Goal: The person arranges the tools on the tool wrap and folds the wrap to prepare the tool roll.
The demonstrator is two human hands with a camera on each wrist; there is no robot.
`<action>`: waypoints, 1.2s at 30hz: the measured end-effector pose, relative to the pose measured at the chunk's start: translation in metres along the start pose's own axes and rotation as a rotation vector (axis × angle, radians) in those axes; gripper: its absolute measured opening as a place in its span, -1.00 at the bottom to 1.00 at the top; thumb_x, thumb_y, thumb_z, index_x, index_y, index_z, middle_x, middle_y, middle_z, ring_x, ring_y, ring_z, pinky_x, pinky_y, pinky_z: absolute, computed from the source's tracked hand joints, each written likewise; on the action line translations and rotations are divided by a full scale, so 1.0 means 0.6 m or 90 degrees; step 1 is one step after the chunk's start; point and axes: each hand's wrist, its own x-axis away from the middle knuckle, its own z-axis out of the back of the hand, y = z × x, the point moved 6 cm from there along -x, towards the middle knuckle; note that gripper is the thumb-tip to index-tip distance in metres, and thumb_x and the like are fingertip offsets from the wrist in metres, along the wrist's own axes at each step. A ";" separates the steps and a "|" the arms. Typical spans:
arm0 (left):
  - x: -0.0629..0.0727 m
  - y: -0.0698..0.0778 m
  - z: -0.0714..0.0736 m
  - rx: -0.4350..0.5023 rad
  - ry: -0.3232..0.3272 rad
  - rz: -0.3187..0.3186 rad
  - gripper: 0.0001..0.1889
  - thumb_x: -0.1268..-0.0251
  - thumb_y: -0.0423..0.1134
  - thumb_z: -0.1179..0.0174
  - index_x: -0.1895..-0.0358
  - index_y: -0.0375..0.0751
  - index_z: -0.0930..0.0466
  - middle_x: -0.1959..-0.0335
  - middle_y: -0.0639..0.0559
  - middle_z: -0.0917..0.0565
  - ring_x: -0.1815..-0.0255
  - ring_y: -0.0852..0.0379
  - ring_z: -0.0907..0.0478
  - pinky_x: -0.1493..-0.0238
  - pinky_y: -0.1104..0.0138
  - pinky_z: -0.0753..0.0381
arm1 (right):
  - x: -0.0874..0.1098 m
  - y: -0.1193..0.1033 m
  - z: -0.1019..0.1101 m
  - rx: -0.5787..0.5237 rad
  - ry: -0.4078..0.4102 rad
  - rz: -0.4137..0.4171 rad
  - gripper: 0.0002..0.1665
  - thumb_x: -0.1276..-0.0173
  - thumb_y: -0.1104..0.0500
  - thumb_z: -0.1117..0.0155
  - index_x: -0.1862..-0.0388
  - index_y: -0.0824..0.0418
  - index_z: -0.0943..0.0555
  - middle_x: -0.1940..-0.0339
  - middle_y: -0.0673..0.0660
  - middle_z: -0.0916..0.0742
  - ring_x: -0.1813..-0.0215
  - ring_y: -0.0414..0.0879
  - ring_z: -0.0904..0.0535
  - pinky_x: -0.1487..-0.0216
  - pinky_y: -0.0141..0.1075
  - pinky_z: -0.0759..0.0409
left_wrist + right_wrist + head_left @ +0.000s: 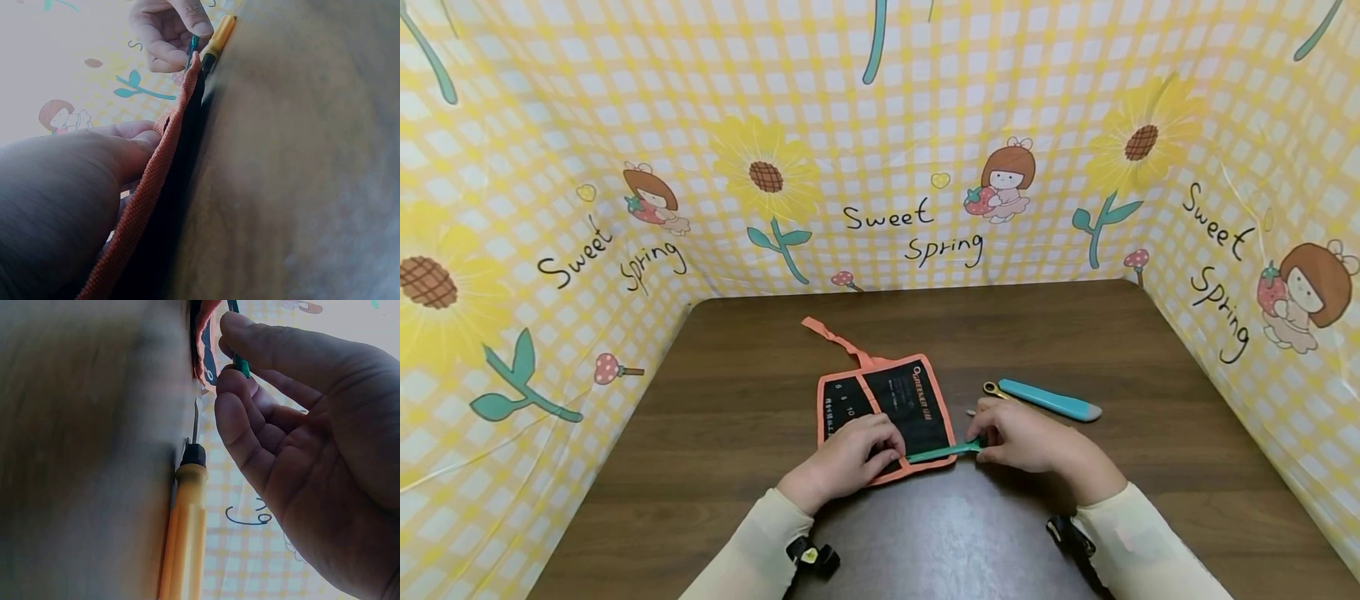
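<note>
A black fabric tool pouch [925, 412] with orange trim lies flat on the table, printed with numbers and lettering. My left hand [856, 450] rests over its near edge, and in the left wrist view its thumb and finger pinch the orange edging [150, 181]. Between finger and thumb, my right hand [1026, 437] grips the end of a slim green tool [940, 453]. That tool reaches left across the pouch's near part to the left fingertips. Its kind does not show. Beside the right hand lies a yellow-handled tool [190, 519] with a black collar and thin metal tip.
A turquoise handle-shaped tool [1048, 400] lies just beyond the right hand, with a gold ring-shaped end [992, 388] next to it. An orange tie strap [835, 337] trails from the pouch's far edge. Checked, printed cloth [880, 167] walls in the brown table [715, 500].
</note>
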 end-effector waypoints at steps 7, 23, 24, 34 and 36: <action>0.000 0.002 0.002 -0.002 0.002 0.003 -0.89 -0.51 -0.21 -0.32 0.15 0.19 -0.66 0.25 0.35 -0.52 0.29 0.33 -0.47 0.23 0.38 -0.53 | -0.004 -0.009 -0.002 0.001 -0.014 0.006 -0.75 -0.33 0.25 -0.56 0.03 0.09 -0.81 0.22 -0.06 -0.61 0.29 -0.30 -0.52 0.21 -0.32 -0.59; 0.000 0.002 0.002 -0.010 0.009 -0.004 -0.89 -0.50 -0.23 -0.32 0.15 0.17 -0.66 0.24 0.34 -0.52 0.27 0.32 -0.47 0.21 0.38 -0.53 | -0.018 -0.023 -0.011 0.007 -0.041 0.001 -0.72 -0.36 0.31 -0.49 -0.02 0.09 -0.80 0.26 -0.07 -0.61 0.30 -0.23 -0.54 0.24 -0.33 -0.59; 0.000 0.002 0.002 -0.011 0.010 -0.005 -0.89 -0.50 -0.23 -0.32 0.15 0.17 -0.66 0.24 0.34 -0.52 0.27 0.32 -0.47 0.21 0.37 -0.53 | -0.019 -0.023 -0.012 0.008 -0.041 0.005 -0.72 -0.35 0.31 -0.50 -0.02 0.10 -0.79 0.26 -0.06 -0.61 0.30 -0.23 -0.54 0.24 -0.33 -0.59; 0.000 0.006 0.004 -0.012 0.010 -0.001 -0.90 -0.50 -0.23 -0.32 0.15 0.16 -0.66 0.25 0.34 -0.52 0.27 0.33 -0.47 0.21 0.38 -0.53 | -0.033 -0.034 -0.017 0.016 -0.042 0.039 -0.76 -0.33 0.32 -0.51 0.03 0.16 -0.78 0.23 -0.02 -0.64 0.27 -0.23 -0.56 0.19 -0.33 -0.59; 0.000 0.006 0.004 -0.010 0.010 0.001 -0.90 -0.50 -0.22 -0.32 0.15 0.16 -0.66 0.25 0.34 -0.52 0.28 0.33 -0.47 0.22 0.38 -0.53 | -0.035 -0.039 -0.017 0.019 -0.043 0.047 -0.77 -0.34 0.33 -0.50 0.04 0.18 -0.78 0.22 -0.01 -0.64 0.26 -0.22 -0.57 0.18 -0.33 -0.59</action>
